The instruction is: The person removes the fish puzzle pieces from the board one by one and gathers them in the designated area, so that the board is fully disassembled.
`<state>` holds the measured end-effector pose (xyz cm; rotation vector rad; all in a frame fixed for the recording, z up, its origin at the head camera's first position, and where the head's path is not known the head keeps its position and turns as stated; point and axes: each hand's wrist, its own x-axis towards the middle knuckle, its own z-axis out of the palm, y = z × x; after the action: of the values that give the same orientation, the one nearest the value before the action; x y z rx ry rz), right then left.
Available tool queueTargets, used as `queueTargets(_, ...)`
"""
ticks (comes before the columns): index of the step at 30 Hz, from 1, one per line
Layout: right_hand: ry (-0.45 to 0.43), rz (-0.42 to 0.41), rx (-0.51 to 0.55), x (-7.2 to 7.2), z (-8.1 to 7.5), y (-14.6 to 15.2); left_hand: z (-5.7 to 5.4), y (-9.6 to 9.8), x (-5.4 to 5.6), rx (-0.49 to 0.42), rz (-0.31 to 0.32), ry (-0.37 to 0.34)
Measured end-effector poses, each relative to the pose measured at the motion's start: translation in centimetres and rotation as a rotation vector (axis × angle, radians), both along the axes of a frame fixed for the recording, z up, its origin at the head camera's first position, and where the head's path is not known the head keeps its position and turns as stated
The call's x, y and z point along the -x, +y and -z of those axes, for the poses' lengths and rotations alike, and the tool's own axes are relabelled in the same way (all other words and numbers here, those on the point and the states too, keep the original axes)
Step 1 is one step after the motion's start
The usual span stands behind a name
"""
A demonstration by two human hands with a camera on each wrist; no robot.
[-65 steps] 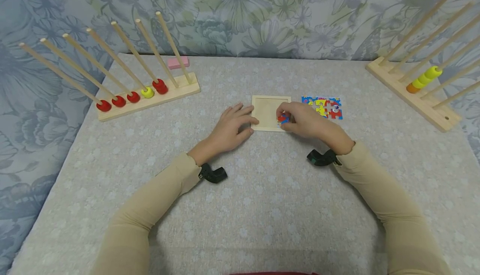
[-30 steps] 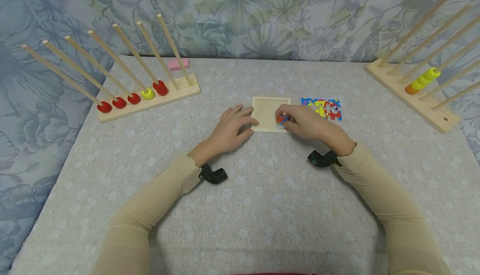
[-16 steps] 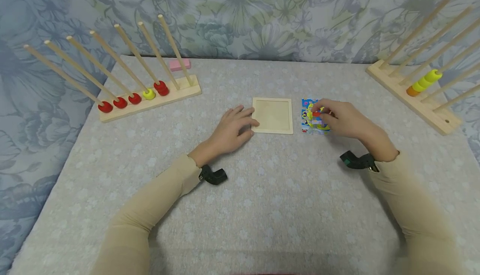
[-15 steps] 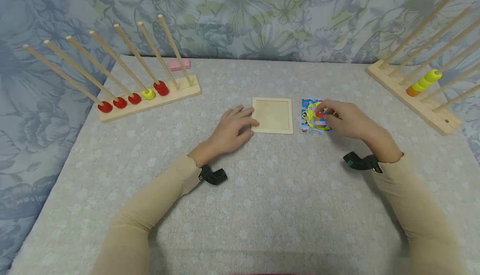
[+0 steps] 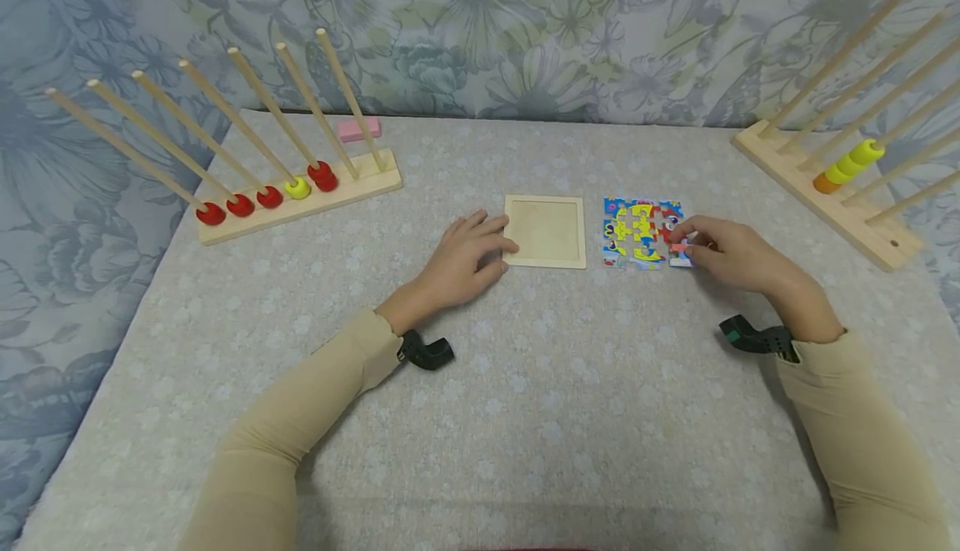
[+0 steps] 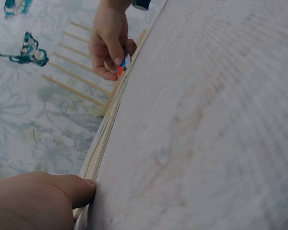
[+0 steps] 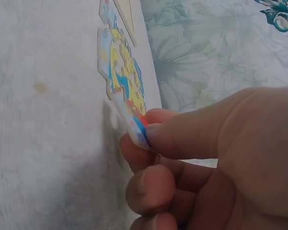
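My right hand (image 5: 735, 255) pinches a jigsaw piece (image 7: 138, 125), red and blue, between thumb and fingers. In the head view that piece is at the lower right corner of a colourful jigsaw puzzle (image 5: 633, 230), whose yellow, blue and red pieces lie on the table. My left hand (image 5: 467, 259) rests with fingers spread at the left edge of a square wooden frame tray (image 5: 546, 266), its fingertips touching the rim. Bare wood shows inside the tray. The left wrist view shows my left thumb (image 6: 79, 190) against the tray's edge.
A wooden peg stand (image 5: 300, 201) with red and yellow beads is at the left, a pink block (image 5: 360, 129) behind it. Another peg stand (image 5: 825, 192) with yellow and orange beads is at the right. A flowered wall covering (image 5: 480, 34) rises behind the table.
My right hand has carried the jigsaw piece from the wooden tray rightward across the puzzle to its lower right corner. The left hand has stayed at the tray.
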<state>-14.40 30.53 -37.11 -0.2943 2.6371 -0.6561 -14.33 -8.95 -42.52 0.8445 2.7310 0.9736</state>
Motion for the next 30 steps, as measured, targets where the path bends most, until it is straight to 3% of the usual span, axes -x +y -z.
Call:
queueTargets(8, -0.013, 0.002, -0.007, 0.00, 0.14, -0.17, 0.04, 0.05, 0.05, 0.003, 0.001, 0.005)
queueTargets(20, 0.047, 0.073, -0.045, -0.01, 0.64, -0.18, 0.12, -0.01, 0.04, 0.004, 0.000, 0.006)
queueTargets(30, 0.038, 0.084, 0.003, -0.09, 0.73, -0.33, 0.01, -0.02, -0.01, -0.006, 0.000, 0.002)
